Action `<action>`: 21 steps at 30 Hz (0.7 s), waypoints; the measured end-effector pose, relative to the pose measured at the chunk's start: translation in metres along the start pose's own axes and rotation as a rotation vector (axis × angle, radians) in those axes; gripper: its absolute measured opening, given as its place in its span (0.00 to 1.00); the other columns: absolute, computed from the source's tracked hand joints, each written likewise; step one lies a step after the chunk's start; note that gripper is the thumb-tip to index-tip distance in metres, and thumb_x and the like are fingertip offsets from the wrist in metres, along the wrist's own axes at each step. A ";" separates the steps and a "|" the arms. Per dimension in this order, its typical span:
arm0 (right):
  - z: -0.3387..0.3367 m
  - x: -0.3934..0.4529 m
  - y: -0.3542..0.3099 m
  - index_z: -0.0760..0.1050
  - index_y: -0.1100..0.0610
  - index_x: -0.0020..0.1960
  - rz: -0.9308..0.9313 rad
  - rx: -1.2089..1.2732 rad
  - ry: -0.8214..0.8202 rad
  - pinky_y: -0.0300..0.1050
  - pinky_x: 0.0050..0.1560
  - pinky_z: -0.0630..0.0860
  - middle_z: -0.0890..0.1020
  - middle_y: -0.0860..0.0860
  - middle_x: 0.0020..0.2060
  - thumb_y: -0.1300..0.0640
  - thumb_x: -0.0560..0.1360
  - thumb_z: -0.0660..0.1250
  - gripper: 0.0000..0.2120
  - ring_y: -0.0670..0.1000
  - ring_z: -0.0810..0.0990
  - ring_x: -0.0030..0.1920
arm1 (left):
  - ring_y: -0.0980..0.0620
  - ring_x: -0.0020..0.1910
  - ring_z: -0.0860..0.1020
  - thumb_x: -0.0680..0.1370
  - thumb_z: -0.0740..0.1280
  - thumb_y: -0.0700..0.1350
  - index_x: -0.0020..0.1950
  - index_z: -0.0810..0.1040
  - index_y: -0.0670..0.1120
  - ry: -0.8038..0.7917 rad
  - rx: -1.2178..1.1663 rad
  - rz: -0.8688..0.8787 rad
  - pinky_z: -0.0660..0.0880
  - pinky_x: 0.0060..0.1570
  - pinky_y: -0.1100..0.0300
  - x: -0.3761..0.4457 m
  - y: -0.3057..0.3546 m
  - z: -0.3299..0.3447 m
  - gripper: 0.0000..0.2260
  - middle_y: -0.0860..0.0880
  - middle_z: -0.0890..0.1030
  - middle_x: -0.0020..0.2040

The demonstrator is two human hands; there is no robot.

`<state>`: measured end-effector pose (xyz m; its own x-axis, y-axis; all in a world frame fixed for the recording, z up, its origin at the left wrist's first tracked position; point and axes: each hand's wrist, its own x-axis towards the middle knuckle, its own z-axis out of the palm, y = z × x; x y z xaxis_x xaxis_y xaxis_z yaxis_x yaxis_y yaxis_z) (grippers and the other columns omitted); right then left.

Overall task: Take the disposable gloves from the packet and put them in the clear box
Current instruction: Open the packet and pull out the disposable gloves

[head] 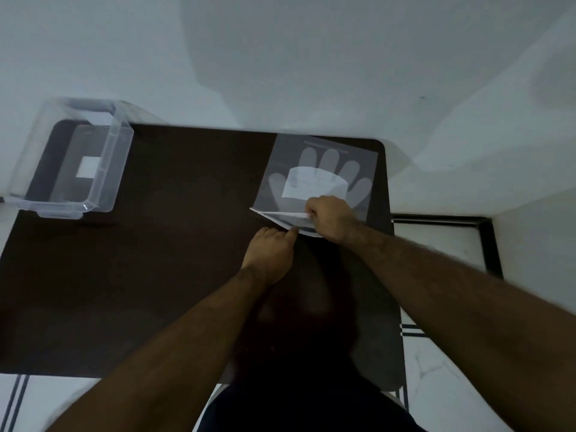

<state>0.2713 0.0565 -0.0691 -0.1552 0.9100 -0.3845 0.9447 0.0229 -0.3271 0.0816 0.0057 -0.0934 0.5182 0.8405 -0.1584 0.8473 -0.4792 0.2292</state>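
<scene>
A flat translucent glove packet [314, 173], printed with a hand shape and a white label, lies at the far right of the dark brown table [174, 260]. Its near edge gapes open. My right hand [332, 218] pinches the upper lip of that opening. My left hand [271, 249] pinches the lower lip just below it. The gloves inside show only as a pale layer through the plastic. The clear box [70, 157] stands open at the table's far left corner, well away from both hands, with a white label on its bottom.
A white wall runs along the table's far edge. White tiled floor with dark stripes [414, 330] shows to the right and at the near left. A black-framed edge [486, 244] lies on the floor at the right.
</scene>
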 end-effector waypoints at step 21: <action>0.009 0.004 0.013 0.79 0.54 0.51 0.027 0.150 0.061 0.48 0.55 0.77 0.83 0.52 0.50 0.54 0.84 0.64 0.07 0.52 0.80 0.51 | 0.44 0.57 0.80 0.82 0.66 0.38 0.57 0.82 0.46 -0.116 0.020 -0.120 0.79 0.55 0.49 0.057 0.012 -0.023 0.08 0.44 0.82 0.57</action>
<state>0.2801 0.0564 -0.0828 -0.1084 0.9329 -0.3435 0.8937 -0.0599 -0.4446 0.1188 0.0531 -0.0779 0.4220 0.8578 -0.2934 0.9055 -0.3828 0.1831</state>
